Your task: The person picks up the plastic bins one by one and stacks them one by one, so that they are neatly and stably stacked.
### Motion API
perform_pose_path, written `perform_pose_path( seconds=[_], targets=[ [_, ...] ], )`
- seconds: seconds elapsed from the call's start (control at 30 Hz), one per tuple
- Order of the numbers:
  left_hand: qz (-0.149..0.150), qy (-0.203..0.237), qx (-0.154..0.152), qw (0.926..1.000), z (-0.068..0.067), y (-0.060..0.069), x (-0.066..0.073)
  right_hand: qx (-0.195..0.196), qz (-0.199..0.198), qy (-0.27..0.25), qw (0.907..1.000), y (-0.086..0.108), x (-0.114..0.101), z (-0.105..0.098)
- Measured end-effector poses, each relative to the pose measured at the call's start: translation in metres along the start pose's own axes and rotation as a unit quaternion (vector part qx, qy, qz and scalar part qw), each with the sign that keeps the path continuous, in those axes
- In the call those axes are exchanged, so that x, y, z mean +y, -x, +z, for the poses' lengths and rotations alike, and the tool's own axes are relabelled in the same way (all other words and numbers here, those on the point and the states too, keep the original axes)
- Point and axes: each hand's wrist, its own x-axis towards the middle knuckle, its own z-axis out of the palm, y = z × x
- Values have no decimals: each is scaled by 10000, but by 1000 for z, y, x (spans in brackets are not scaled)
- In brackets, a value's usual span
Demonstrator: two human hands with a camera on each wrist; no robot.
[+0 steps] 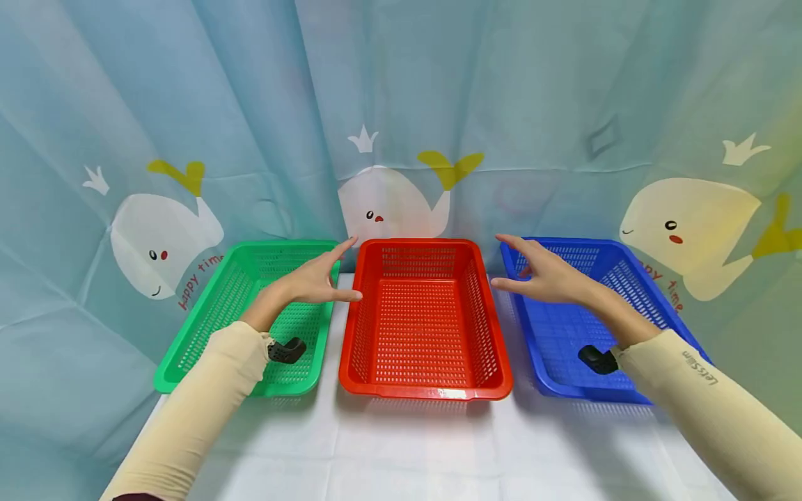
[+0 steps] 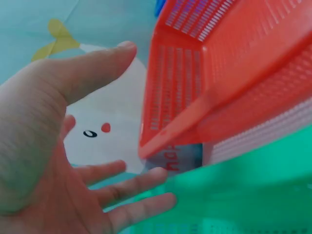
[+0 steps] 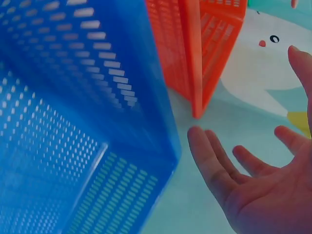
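Note:
My left hand [image 1: 307, 280] hovers above the inner side of the green basket [image 1: 321, 369], its thumb tip reaching the left rim of the red basket [image 1: 426, 391] in the head view. Fingers are spread and nothing lies between them. On the other side, my right hand [image 1: 548, 273] is held over the near-left part of the blue basket [image 1: 532, 348], fingers apart and holding nothing. Both wrist views show the palms bare, with the left hand [image 2: 73, 185] near the red and green rims and the right hand [image 3: 273, 190] beside the blue rim.
The three perforated baskets stand in a row on a white tablecloth [image 1: 413, 452]. Behind them hangs a light blue curtain [image 1: 401, 83] printed with white whales. Black wrist cameras [image 1: 287, 351] sit at both sleeve cuffs.

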Motion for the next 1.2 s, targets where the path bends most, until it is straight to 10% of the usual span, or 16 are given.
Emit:
perform_pose_path(
  seconds=[0.43, 0.87, 1.2],
  targets=[
    [-608, 1249, -680, 9880, 6, -7, 5, -599, 565, -1425, 9864, -3, -3, 21],
    [-1120, 3118, -700, 9409, 15, -14, -5, -1261, 991, -2689, 9497, -8, 4, 28],
    [-1066, 2973, -802, 9454, 18, -13, -11, -1454, 1042, -2981, 9376, -11, 9, 31]
  ],
)
